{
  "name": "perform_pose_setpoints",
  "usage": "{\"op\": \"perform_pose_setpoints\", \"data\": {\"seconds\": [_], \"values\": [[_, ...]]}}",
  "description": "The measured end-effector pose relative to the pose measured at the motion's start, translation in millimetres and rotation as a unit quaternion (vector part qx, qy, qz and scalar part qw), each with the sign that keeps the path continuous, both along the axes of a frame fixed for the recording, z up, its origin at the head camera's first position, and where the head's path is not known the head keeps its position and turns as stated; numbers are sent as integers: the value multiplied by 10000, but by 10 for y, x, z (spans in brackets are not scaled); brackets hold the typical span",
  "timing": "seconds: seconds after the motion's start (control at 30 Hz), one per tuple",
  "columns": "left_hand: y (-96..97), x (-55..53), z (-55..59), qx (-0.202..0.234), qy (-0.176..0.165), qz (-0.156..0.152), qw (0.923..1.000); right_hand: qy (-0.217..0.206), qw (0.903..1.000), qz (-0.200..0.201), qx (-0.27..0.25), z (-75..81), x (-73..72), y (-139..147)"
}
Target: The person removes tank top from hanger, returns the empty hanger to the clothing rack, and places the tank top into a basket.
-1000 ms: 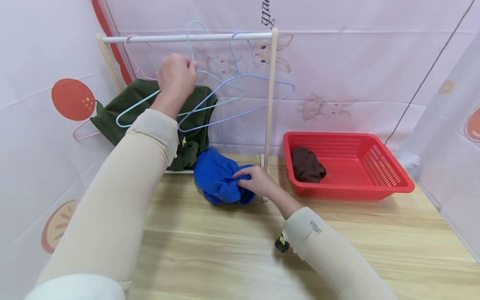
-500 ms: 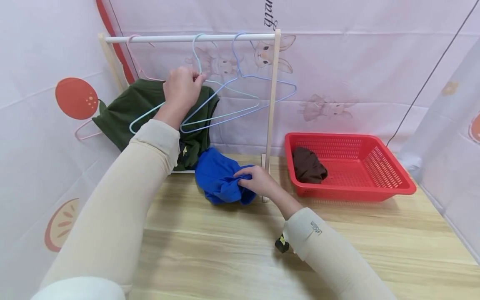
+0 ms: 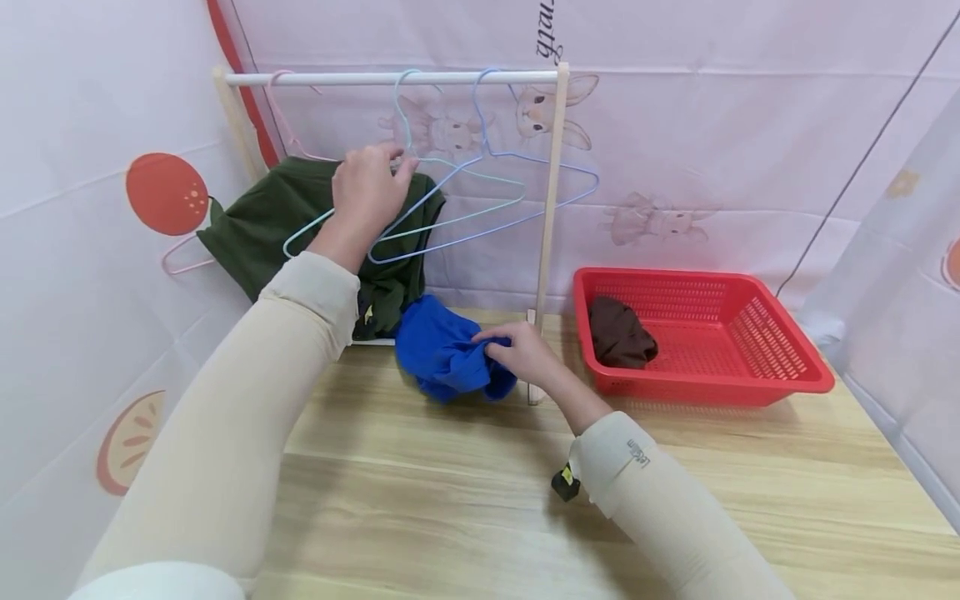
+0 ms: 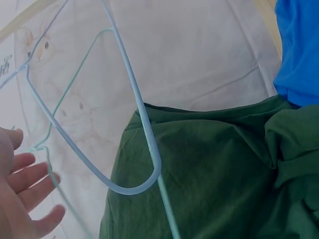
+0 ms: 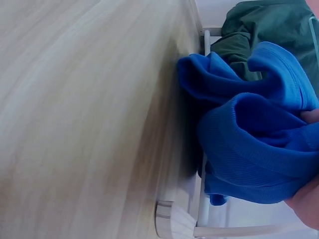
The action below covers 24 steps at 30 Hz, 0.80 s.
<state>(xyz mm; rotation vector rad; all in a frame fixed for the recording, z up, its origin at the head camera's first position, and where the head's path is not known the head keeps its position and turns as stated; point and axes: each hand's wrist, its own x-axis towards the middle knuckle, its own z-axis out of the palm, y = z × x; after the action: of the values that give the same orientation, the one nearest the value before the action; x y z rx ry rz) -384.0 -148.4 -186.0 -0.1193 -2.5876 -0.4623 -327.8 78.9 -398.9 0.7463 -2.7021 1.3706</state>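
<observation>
In the head view my left hand (image 3: pixel 371 187) is raised beside the mint hanger (image 3: pixel 522 190) on the rack. The left wrist view has its fingers (image 4: pixel 34 191) spread, close to the hanger's neck and gripping nothing. Lower down, my right hand (image 3: pixel 525 354) pinches a crumpled blue garment (image 3: pixel 435 346) at the foot of the rack. A ribbed band of the blue garment (image 5: pixel 249 154) curls open in the right wrist view. To the right of the mint hanger hangs a bare blue hanger (image 3: pixel 485 142). A dark green garment (image 3: pixel 281 204) hangs on the pink hanger (image 3: pixel 273 104) behind my left wrist.
The rack (image 3: pixel 552 183) has a white rail (image 3: pixel 337 79) on wooden posts. A red basket (image 3: pixel 712 383) stands to its right with a brown cloth (image 3: pixel 621 333) inside. Wooden tabletop (image 3: pixel 420 500) lies in front, and printed fabric walls enclose the back and sides.
The mint hanger's hook has come down onto the rail, and my left hand has lowered and let go of the hanger. My right hand has lifted the blue garment's near edge slightly.
</observation>
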Motion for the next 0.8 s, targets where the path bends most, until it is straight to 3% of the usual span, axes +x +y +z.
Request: {"op": "perform_pose_setpoints", "data": {"seconds": [0.1, 0.17, 0.2, 0.3, 0.4, 0.5, 0.63, 0.73, 0.8], "values": [[22, 71, -38, -141, 749, -207, 9969, 201, 9994, -133, -254, 39, -18, 8], [30, 119, -91, -164, 1507, -556, 9869, 345, 9983, -232, -411, 70, -27, 13], [34, 142, -127, -155, 1934, -790, 9778, 385, 9976, -280, -494, 88, -29, 15], [35, 210, -249, -125, 3007, -1551, 9409, 486, 9956, -415, -689, 129, -40, 21], [46, 292, -377, -158, 3456, -2196, 9122, 538, 9929, -533, -913, 150, -56, 38], [65, 395, -515, -385, 3497, -2664, 8974, 546, 9906, -611, -1091, 168, -65, 55], [105, 504, -750, -706, 3181, -3133, 8920, 560, 9877, -673, -1294, 199, -73, 77], [106, 529, -986, -743, 2701, -3274, 9024, 664, 9850, -671, -1443, 220, -84, 86], [81, 528, -1164, -709, 2203, -3200, 9187, 726, 9833, -623, -1550, 231, -90, 89]]}}
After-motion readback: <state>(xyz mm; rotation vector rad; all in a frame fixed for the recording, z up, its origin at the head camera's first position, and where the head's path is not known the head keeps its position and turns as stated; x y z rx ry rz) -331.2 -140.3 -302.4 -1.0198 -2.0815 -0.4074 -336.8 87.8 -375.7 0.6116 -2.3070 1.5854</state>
